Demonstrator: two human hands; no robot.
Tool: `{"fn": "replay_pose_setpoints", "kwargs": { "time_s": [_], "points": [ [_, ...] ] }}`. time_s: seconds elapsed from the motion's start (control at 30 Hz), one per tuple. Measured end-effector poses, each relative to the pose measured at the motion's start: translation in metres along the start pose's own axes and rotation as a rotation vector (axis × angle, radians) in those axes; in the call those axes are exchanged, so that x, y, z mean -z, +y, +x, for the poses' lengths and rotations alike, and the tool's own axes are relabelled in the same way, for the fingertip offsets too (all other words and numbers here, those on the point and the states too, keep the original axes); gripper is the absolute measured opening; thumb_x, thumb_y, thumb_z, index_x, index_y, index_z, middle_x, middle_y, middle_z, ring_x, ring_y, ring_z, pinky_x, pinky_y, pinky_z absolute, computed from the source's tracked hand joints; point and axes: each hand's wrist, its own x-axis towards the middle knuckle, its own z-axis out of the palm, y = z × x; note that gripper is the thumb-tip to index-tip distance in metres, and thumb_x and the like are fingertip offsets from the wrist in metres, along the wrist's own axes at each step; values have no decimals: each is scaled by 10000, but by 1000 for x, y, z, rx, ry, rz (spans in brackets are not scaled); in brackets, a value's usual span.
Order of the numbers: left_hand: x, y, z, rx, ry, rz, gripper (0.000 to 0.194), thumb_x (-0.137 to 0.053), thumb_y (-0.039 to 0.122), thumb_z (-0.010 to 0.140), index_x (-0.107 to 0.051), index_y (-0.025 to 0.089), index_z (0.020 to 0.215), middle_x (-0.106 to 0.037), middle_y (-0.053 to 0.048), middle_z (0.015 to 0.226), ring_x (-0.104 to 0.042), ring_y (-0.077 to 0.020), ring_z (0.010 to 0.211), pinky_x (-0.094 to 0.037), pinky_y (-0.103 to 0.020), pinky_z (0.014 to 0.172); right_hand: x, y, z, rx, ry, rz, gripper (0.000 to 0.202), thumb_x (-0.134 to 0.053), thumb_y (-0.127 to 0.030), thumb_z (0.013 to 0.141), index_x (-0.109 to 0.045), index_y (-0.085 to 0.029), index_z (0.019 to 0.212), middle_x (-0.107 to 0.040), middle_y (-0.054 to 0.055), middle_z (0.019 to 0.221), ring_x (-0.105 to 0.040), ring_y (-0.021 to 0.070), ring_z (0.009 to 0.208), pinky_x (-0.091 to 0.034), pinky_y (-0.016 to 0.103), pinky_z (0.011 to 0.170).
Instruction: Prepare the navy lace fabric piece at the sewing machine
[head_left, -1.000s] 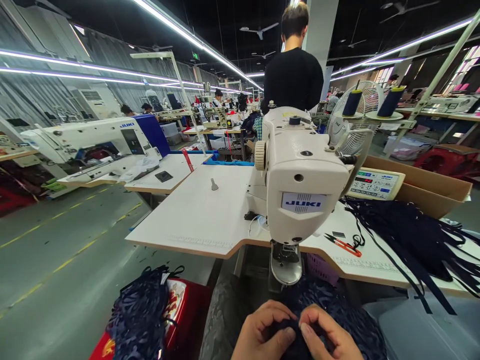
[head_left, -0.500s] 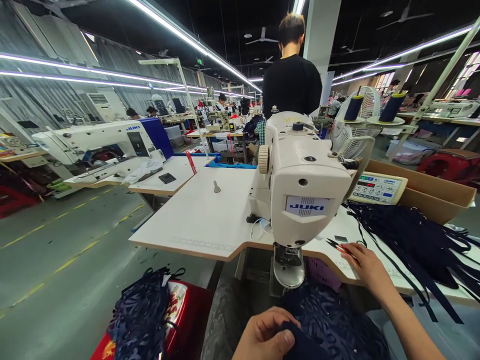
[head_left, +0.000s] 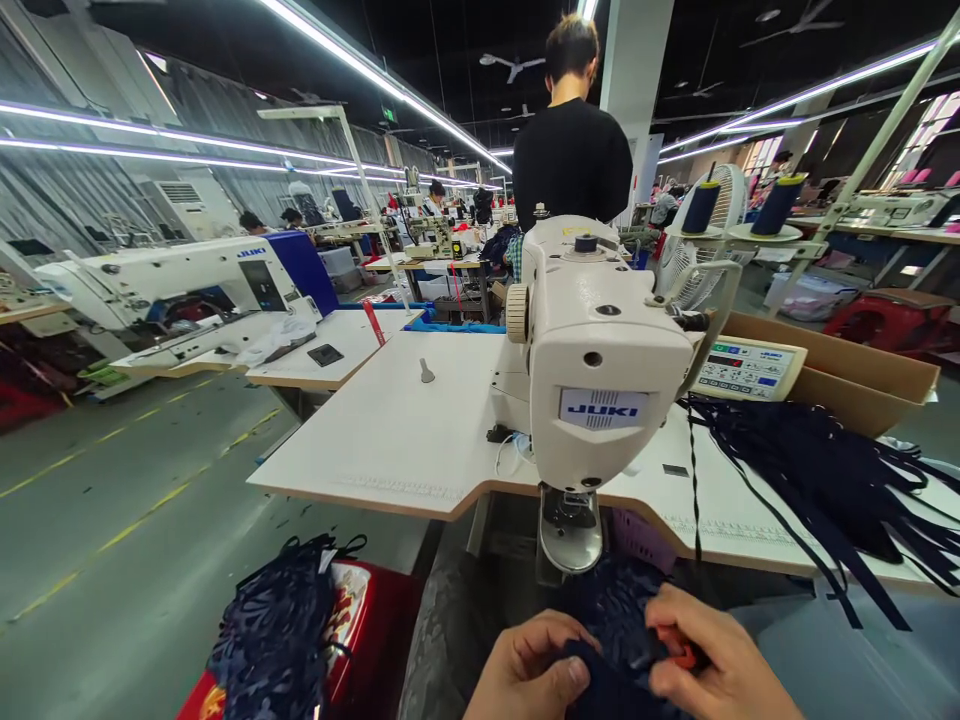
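Observation:
At the bottom of the view my left hand (head_left: 529,672) pinches a piece of dark navy lace fabric (head_left: 615,625) in my lap. Close beside it, my right hand (head_left: 716,665) holds small orange thread snips (head_left: 681,650) against the same fabric. A cream Juki sewing machine (head_left: 600,370) stands directly above my hands, its presser foot (head_left: 570,525) hanging over the cut-out in the white table (head_left: 405,440).
A heap of navy straps (head_left: 825,470) lies on the table's right side, beside a control panel (head_left: 746,368) and a cardboard box (head_left: 862,375). A red stool (head_left: 360,610) with navy lace pieces stands at my lower left. A person in black (head_left: 571,150) stands behind the machine.
My right hand reached to the table, picked up the orange snips and came back to the fabric beside my left hand. The snips no longer lie on the table.

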Motion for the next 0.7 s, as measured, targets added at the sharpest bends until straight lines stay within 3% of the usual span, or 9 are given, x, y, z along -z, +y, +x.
{"fn": "replay_pose_setpoints", "kwargs": {
  "time_s": [0.13, 0.37, 0.7],
  "points": [
    [0, -3, -1, -38, -45, -6, 217, -800, 427, 733, -771, 222, 799, -647, 11, 896, -385, 13, 457, -277, -155, 433, -6, -19, 5, 81, -102, -70, 593, -360, -774, 834, -566, -229, 725, -503, -46, 590, -507, 111, 484, -379, 197, 451],
    [-5, 5, -5, -80, -44, -40, 181, -828, 387, 712, -791, 228, 790, -676, -21, 889, -566, -118, 794, -394, -225, 741, -16, -20, 9, 109, -108, -65, 636, -255, -744, 882, -606, -238, 723, -570, -30, 581, -563, 123, 498, -375, 218, 467],
    [-3, 7, -6, -68, -78, 11, 173, -803, 388, 743, -792, 229, 811, -665, -26, 901, -560, -123, 798, -395, -237, 762, -18, -25, 11, 142, -74, -75, 629, -253, -684, 935, -567, -222, 647, -549, -35, 523, -560, 110, 469, -376, 212, 469]
  ]
}}
